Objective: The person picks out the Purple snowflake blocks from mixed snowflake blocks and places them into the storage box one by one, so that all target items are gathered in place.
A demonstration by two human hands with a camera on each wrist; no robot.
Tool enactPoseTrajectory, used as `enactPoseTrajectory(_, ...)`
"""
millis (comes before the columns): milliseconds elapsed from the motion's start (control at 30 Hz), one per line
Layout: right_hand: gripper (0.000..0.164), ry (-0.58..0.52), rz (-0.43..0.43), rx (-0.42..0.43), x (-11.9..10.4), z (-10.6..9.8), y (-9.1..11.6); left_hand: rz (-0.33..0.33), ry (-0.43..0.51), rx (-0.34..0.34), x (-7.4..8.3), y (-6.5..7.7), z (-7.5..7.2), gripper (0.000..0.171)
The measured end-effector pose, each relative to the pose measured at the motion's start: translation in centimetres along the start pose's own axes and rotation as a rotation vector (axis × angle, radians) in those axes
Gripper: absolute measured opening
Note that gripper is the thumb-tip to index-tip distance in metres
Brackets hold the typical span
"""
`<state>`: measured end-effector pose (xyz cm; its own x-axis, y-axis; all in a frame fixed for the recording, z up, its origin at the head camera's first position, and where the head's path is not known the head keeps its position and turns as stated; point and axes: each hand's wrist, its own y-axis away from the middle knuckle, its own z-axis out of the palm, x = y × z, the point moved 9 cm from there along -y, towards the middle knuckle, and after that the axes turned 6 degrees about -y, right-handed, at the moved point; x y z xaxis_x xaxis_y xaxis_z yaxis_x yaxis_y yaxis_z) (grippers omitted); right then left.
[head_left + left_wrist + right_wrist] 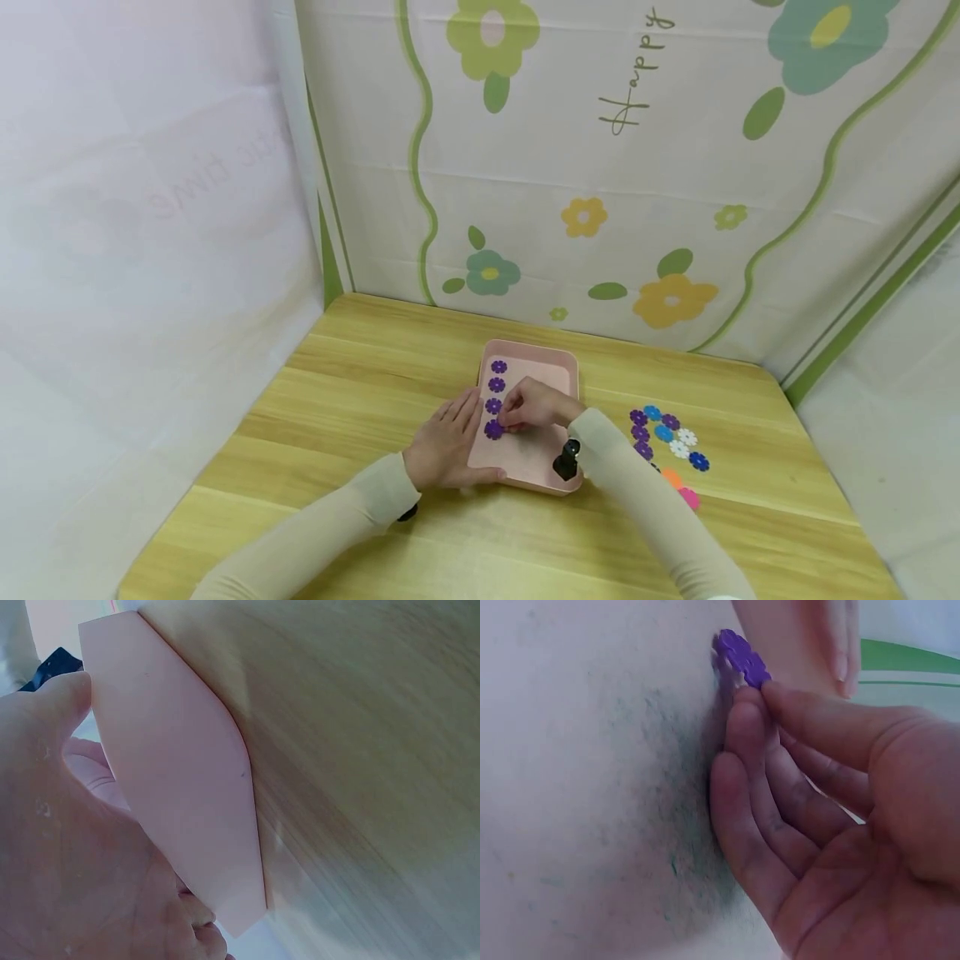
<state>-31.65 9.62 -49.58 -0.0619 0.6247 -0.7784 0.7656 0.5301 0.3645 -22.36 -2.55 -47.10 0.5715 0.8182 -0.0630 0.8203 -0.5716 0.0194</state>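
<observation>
Beige sleeves [322,527] cross the worktop [360,367]. The left hand [450,442], fingers straight, rests against the near left corner of the tray [525,467]. The right hand [528,406] has its fingers clamped on 1 purple disc [740,656] inside the tray. Beyond it, 3 purple discs [497,384] form a line. Mixed discs [663,433] lie right of the tray; flowered cloth [525,158] hangs behind.

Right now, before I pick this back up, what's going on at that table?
A person is handling purple flower-shaped pieces. The right hand pinches one purple piece close to the floor of the pink tray, at the near end of a line; three more purple pieces lie beyond it. The left hand rests against the tray's left side. More pieces in several colours lie on the table to the right, partly hidden by the sleeve.
</observation>
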Motion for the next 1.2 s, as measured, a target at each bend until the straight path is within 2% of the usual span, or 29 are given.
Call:
enactPoseTrajectory(233,0.011,0.026,0.023,0.047,-0.2,-0.1,0.2,0.000,-0.004,0.000,0.1,-0.1,-0.1,0.120)
enactPoseTrajectory(367,0.010,0.062,0.007,0.048,-0.5,-0.8,0.6,-0.003,-0.001,-0.002,0.1,-0.1,-0.1,0.120)
enactPoseTrajectory(567,0.014,0.182,-0.088,0.060,-1.4,-3.1,2.7,-0.008,-0.028,-0.026,0.1,-0.1,0.0,0.121)
enactPoseTrajectory(667,0.019,0.204,-0.112,0.073,-1.3,-4.8,4.3,-0.013,-0.044,-0.035,0.0,-0.1,0.0,0.121)
enactPoseTrajectory(967,0.023,0.227,-0.154,0.100,0.9,-8.7,9.2,-0.008,-0.038,-0.020,0.1,-0.1,0.2,0.121)
enactPoseTrajectory(1200,0.026,0.185,-0.121,0.139,4.0,-10.4,11.6,-0.013,-0.029,-0.024,0.2,0.0,0.1,0.120)
